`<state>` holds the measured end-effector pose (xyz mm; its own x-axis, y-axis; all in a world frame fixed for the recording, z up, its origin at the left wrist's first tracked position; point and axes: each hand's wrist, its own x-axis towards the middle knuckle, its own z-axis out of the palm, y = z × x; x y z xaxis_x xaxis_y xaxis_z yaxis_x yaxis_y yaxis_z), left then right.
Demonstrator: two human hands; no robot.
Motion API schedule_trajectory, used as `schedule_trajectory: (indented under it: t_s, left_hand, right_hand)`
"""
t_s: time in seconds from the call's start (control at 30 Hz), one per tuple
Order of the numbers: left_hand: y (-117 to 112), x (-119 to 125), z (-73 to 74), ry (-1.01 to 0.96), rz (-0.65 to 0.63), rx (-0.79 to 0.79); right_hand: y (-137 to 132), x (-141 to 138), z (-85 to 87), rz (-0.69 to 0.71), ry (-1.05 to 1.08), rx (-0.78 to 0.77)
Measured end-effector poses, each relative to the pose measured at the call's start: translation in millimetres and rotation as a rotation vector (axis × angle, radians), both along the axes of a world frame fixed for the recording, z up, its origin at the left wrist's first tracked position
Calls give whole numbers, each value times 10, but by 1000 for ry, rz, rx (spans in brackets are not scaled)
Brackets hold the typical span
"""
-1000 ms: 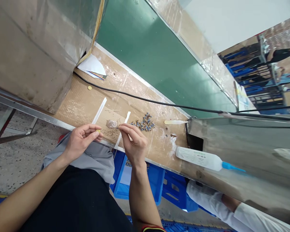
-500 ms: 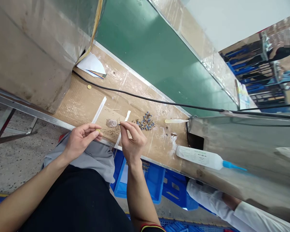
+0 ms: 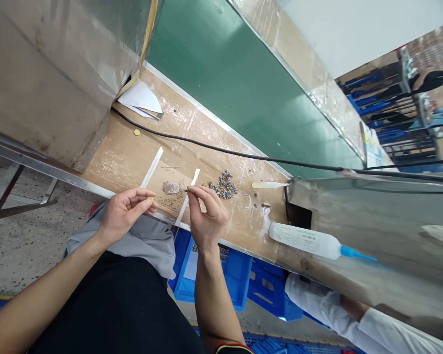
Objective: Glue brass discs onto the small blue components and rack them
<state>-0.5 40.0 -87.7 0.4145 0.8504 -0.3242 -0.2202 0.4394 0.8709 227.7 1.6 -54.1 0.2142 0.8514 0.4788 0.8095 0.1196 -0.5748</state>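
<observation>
My left hand (image 3: pixel 127 210) is closed, pinching a small round yellow disc (image 3: pixel 150 199) between thumb and fingers above the bench's near edge. Thumb and forefinger of my right hand (image 3: pixel 209 214) are pressed together on a small, thin dark piece (image 3: pixel 185 190), too tiny to name, whose tip points left. Just beyond that tip lies a translucent lump (image 3: pixel 171 188), perhaps a small clear container, on a cardboard sheet (image 3: pixel 167 173). Tiny dark bits (image 3: pixel 169 201) are scattered beside it. To the right of my right hand is a pile of small blue-and-brass parts (image 3: pixel 224 186).
A black cable (image 3: pixel 221 151) crosses the bench. A white bottle with a blue nozzle (image 3: pixel 305 240) lies at the right. Another yellow disc (image 3: pixel 136 132) rests near some white paper (image 3: pixel 142 98). Blue bins (image 3: pixel 239 280) stand below the edge. A person's white sleeve (image 3: pixel 317 297) shows lower right.
My right hand has drawn slightly to the right, away from the translucent lump, with the dark piece still pinched. My left hand stays where it was with the yellow disc.
</observation>
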Motion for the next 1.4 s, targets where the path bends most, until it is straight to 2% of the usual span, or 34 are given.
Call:
schedule_trajectory:
  t_s: [0.2,0.43,0.8,1.0,1.13,1.27,1.4]
  left_hand:
    - [2,3,21,4,-3,9]
    - [-3,3,18,-11,2,4]
    - [-11,-10,4,-17,1,13]
    - [-23,0,-32,-4,9,3]
    - [-86,-17,-48,29,23,-11]
    - [-165,-5,83,22,-17,-34]
    - [-223,40,289,64,-45,7]
  right_hand:
    - [32,5,8,110,41,-49]
    - [7,3,-36,131,23,-59]
    - [-6,7,-17,171,3,-66]
    - [-20,22,8,147,-34,-54]
    - [-67,20,64,33,-49,18]
    - [-199,-101,202,-20,149,63]
    - [-339,-303,332,58,277,48]
